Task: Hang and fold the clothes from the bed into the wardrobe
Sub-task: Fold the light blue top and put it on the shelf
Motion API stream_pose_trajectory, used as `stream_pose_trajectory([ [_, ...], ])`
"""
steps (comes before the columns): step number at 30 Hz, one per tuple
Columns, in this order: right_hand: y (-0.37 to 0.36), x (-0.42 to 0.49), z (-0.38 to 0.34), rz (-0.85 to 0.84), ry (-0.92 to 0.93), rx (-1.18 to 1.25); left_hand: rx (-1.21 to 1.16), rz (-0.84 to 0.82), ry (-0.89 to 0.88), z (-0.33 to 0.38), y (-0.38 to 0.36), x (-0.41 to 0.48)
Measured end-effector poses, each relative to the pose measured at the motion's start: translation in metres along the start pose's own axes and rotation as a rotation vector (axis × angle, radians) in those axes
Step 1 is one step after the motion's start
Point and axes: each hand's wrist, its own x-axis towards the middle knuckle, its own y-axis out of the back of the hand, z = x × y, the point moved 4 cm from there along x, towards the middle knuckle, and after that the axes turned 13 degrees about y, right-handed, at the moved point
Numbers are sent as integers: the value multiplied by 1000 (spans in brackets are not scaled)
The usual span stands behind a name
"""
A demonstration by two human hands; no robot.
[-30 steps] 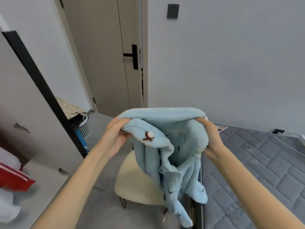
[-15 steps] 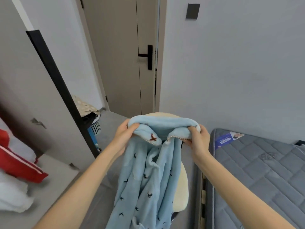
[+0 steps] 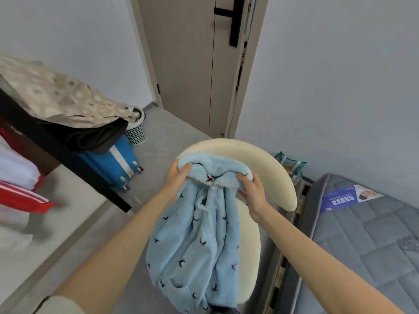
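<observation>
A light blue fleece garment (image 3: 199,241) with small dark bird prints hangs in front of me above a cream chair (image 3: 267,168). My left hand (image 3: 179,175) grips its collar on the left side. On the right side of the collar, my right hand (image 3: 251,189) grips it too. The collar has a small red embroidered mark at its middle. The body of the garment drapes down over the chair seat. The grey quilted bed mattress (image 3: 362,245) lies to the right, with no clothes on the part I see. The wardrobe's dark edge (image 3: 68,155) runs along the left.
Folded white and red clothes (image 3: 20,186) lie on a wardrobe shelf at the left. A blue suitcase (image 3: 113,162) with dark and beige fabric piled on it stands by a white perforated basket (image 3: 136,132). A closed door (image 3: 192,64) is straight ahead. Grey floor lies between.
My view has tipped downward and nearer to the chair. Both hands have lowered the garment's collar toward the chair back, and the garment now hangs unrolled instead of bunched.
</observation>
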Motion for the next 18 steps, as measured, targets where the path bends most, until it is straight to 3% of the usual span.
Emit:
stream_pose_trajectory([
  [8,3,56,114,-374,-338,-103,-89,-15,249,-96,-8,53],
  [14,43,45,210,-267,-399,-433,78,11,337,-208,1,41],
  [18,65,29,265,-197,-400,-629,212,6,289,-272,1,38],
])
